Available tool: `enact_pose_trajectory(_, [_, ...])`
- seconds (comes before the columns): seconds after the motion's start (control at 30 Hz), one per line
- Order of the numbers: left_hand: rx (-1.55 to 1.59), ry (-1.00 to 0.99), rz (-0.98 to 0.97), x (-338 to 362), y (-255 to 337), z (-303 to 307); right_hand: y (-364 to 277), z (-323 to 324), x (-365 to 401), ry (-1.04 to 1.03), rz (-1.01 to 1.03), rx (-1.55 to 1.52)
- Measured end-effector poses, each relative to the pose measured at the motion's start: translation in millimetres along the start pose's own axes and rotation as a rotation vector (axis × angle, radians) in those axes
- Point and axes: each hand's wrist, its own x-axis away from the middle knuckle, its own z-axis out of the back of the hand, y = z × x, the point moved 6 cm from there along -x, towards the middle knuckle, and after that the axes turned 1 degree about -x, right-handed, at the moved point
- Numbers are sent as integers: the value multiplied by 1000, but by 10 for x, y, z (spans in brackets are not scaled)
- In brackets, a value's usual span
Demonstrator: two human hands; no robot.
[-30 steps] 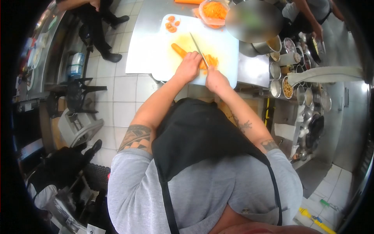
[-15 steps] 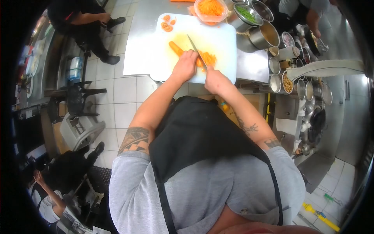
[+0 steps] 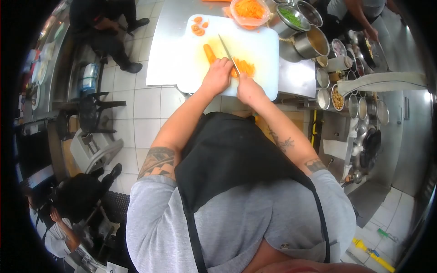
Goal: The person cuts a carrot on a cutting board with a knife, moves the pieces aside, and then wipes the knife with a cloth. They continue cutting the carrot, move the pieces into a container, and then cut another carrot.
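While the steel table (image 3: 170,41) fills far centre, the white cutting board (image 3: 264,50) lies at its near edge. Left hand (image 3: 216,78) pins the carrot, right hand (image 3: 250,90) grips the knife handle. Knife (image 3: 226,49) slants far-left, blade right beside left fingers: nick risk if carrot rolls or fingers creep right. Carrot (image 3: 209,53) on board, left of blade; cut pieces (image 3: 246,68) right of it, could scatter if the blade sweeps right.
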Motion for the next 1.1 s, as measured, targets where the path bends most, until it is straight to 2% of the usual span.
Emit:
enact_pose_trajectory(0.1, [-8,-37,60,15,-57,-56,-140,238,129,-57,12,11])
enact_pose_trajectory(0.3, [34,-3,32,23,-44,1,-22,-26,103,13,-3,-32])
enact_pose_trajectory(0.4, [11,-4,43,42,-59,-5,-52,110,50,19,116,37])
enact_pose_trajectory(0.5, [22,-6,55,37,-86,-29,-45,49,161,5,117,20])
enact_pose_trajectory(0.6, [32,-10,58,27,-94,-16,-25,-95,85,110,98,9])
enact_pose_trajectory(0.8, [-10,-19,65,44,-96,-6,-109,50,240,-34,86,-13])
enact_pose_trajectory(0.9, [-4,-23,57,64,-102,13,-57,-144,135,46,65,-6])
enact_pose_trajectory(1.0, [-23,-18,47,86,-92,63,-102,-8,5,75,144,-26])
enact_pose_trajectory(1.1, [-44,6,33,77,-122,48,-148,91,179,30,109,-23])
